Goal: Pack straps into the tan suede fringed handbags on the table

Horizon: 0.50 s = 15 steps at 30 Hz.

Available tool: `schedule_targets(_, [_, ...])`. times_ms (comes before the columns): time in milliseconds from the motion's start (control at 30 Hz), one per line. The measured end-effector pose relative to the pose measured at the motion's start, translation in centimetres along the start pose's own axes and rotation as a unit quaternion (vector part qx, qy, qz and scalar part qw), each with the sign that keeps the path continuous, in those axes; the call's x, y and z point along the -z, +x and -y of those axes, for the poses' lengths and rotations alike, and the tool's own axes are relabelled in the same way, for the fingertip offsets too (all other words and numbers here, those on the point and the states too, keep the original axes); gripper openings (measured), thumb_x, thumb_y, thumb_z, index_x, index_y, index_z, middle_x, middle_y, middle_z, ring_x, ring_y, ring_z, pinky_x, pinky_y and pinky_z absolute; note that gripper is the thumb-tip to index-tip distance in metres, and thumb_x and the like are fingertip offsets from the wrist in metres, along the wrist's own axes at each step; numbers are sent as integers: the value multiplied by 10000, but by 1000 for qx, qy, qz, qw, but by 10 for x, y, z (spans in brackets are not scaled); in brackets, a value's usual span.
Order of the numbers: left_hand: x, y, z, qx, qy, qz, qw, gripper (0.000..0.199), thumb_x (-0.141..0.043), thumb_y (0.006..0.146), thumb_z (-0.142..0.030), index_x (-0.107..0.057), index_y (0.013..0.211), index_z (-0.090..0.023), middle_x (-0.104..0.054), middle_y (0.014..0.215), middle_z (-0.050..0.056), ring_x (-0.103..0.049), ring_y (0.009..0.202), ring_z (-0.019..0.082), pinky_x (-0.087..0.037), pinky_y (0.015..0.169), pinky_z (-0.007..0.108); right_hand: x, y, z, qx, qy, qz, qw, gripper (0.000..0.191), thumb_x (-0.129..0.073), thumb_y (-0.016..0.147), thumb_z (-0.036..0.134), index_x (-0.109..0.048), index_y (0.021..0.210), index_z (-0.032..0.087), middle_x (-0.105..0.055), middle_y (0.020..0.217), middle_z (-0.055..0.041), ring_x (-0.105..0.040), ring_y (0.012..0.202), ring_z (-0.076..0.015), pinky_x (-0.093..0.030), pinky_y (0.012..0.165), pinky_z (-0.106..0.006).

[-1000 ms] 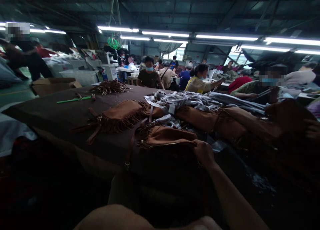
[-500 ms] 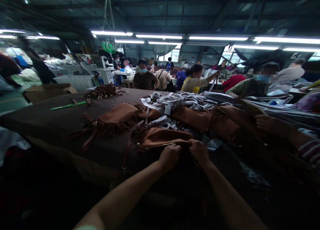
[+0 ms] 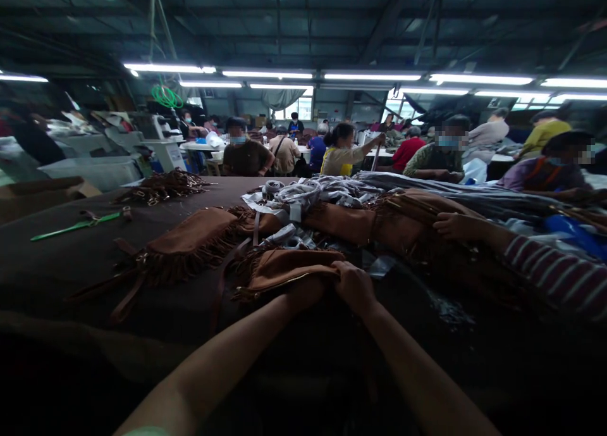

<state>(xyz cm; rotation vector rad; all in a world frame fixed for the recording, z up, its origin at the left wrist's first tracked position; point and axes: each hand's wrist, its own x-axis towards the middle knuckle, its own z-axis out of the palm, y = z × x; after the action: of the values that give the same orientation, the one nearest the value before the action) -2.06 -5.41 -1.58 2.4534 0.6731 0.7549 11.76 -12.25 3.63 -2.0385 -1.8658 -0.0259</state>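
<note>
Dark table [image 3: 42, 271]: right hand [image 3: 355, 285] gripping brown bag [image 3: 289, 266] by edge; left hand [image 3: 308, 292] half-hidden, hold unclear.

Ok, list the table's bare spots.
Bare tabletop lies between the green strip and the left fringed bag, and between the brown strap pile and grey straps. Beyond and right of the held zippered bag, it's crowded with brown bags and a co-worker's striped sleeve.

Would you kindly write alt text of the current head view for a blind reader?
A person's right hand grips the edge of a brown zippered bag, the left hand half hidden beside it. More bags and grey bundles lie on a table; another person's striped sleeve shows at right.
</note>
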Motion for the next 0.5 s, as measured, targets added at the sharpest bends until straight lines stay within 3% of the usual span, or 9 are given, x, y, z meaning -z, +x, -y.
schedule_targets(167, [8, -8, -2, -41, 64, 34, 997, 313, -376, 890, -210, -666, 782, -160, -655, 816, 78, -608, 787, 163, -506, 802, 260, -3, 8, 3, 49, -34, -13, 998, 324, -398, 920, 229, -601, 1172, 251, -593, 1101, -61, -576, 934, -154, -402, 779, -227])
schedule_targets(233, [12, -10, 0, -99, 111, 53, 987, 249, -423, 896, -243, -654, 835, -173, -640, 838, 81, -595, 813, 184, -495, 816, 312, -8, 13, 3, 49, -59, -8, 997, 299, -383, 928, 225, -635, 1088, 217, -586, 1067, -86, -562, 944, -170, -409, 774, -239])
schedule_targets(333, [13, -15, 2, -177, 184, 52, 965, 240, -384, 929, -233, -617, 903, -181, -621, 897, 95, -565, 887, 212, -451, 849, 375, -13, 20, 1, 107, -55, 56, 991, 250, -420, 909, 209, -668, 936, 189, -600, 997, -88, -567, 896, -166, -418, 763, -241])
schedule_targets(400, [9, -17, 1, -168, 197, 17, 966, 223, -373, 935, -220, -592, 945, -179, -608, 954, 93, -541, 936, 215, -424, 874, 383, -13, 21, -2, 145, -6, 107, 984, 210, -467, 874, 184, -675, 899, 186, -623, 952, -70, -579, 860, -149, -419, 780, -231])
schedule_targets(500, [3, -14, -4, -96, 185, -44, 977, 175, -404, 926, -222, -559, 996, -183, -587, 1011, 80, -514, 972, 210, -407, 881, 371, -10, 14, -13, 160, 129, 129, 970, 269, -509, 817, 166, -659, 1040, 193, -657, 997, -54, -592, 928, -156, -421, 849, -242])
